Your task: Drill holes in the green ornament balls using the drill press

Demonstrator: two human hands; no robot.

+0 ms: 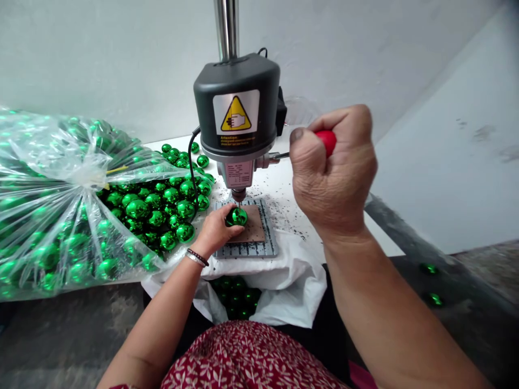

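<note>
Seemingly partway: left hand [217, 229] clamps one shiny green ball [239, 217] under the dark-grey drill press [239, 102], right hand [336, 167] a red knob [327, 142]; more green balls [156, 218] lie heaped.

The right hand [338, 167] hides most of the knob [327, 141]; the left fingers [224, 213] cover part of the ball [240, 216]. Whether the bit [239, 205] meets it is unclear. The column [227, 27] leaves the top edge, the bag [84, 174] the left, the shirt [243, 356] the bottom. The label [238, 175] reads too small.
</note>
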